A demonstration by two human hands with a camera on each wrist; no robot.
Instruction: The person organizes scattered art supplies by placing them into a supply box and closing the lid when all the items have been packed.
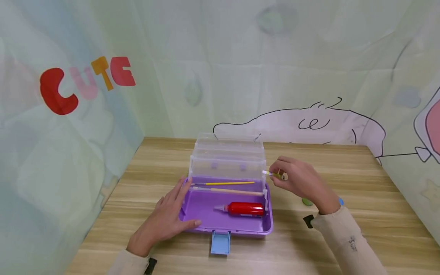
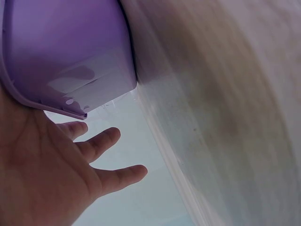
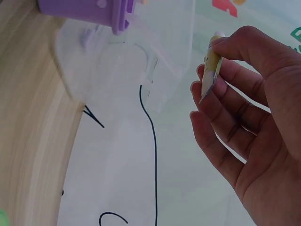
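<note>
An open purple storage box (image 1: 270, 226) with a blue latch (image 1: 220, 244) stands on the table. My left hand (image 1: 168, 214) rests against its left side, thumb over the front rim; the left wrist view shows the fingers spread (image 2: 120, 179). Between the thumb and fingers of my right hand (image 1: 302, 181), I pinch a small yellow-and-white tube (image 3: 212, 63), probably paint, its white end toward the box's clear raised tiers (image 1: 227, 168). Inside the box lies a red bottle (image 1: 245, 209) with a pointed tip. Behind it are a yellow paintbrush (image 1: 230, 183) and a wooden-handled paintbrush (image 1: 237, 191).
On the wooden table (image 1: 165, 152), a small green object (image 1: 307, 201) lies below my right wrist. A blue item (image 1: 341, 201) is mostly hidden by that wrist. A printed curtain (image 1: 172, 95) stands behind and along the sides.
</note>
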